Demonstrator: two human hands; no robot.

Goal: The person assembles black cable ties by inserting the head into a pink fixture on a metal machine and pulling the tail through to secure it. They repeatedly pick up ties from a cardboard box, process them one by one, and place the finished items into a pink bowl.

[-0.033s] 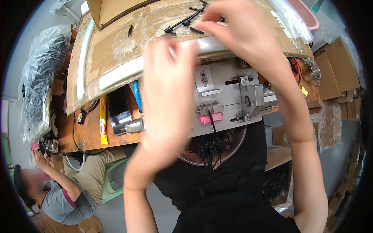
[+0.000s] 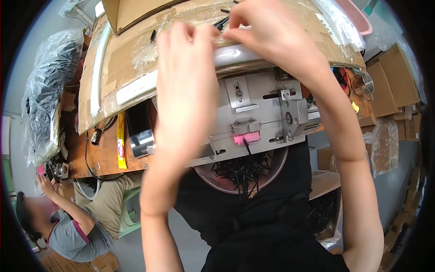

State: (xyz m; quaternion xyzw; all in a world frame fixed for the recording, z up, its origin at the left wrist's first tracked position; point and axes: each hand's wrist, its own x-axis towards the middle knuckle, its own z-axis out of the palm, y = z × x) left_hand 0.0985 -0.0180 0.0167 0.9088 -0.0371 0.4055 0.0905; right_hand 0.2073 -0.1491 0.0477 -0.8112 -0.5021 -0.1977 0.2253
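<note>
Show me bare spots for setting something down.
Cardboard between the left white strip and small black piece; smaller, bench wood between black cable and yellow packet. Crowded: black rods by the right hand, fixtures on the metal plate.

Both hands reach over brown cardboard.

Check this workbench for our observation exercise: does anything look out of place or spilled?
One small black piece lies alone on the cardboard, left of the left hand, apart from the dark rods near the right hand, so it looks slightly stray. Nothing visible appears clearly spilled.
</note>
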